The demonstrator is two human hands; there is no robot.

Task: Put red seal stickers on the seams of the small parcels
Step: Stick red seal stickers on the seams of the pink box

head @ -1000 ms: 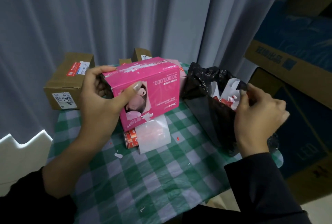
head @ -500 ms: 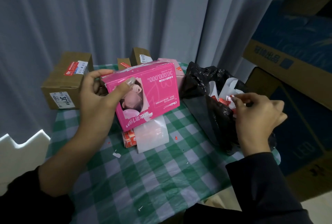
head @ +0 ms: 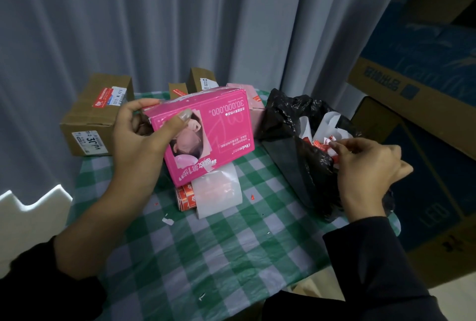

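Fingers of the left hand [head: 139,140] are curled round one end of a pink box [head: 221,124], held tilted above a roll of red stickers [head: 186,198] on the checked tablecloth [head: 206,256]. The right hand [head: 365,168] is curled at the mouth of a black bag [head: 288,122], fingertips among red-and-white scraps [head: 319,144]; whether any is pinched cannot be told.

The pink box [head: 206,135] is thin card with a smooth, shiny skin, and the brown box [head: 95,114] is plain matt cardboard. A soft checked cloth covers the counter [head: 206,256], and the sticker roll [head: 208,191] has slick white backing paper. The black bag [head: 296,135] is thin, crinkly, shiny plastic holding paper scraps [head: 320,143], and the curtain [head: 180,24] is soft grey cloth.
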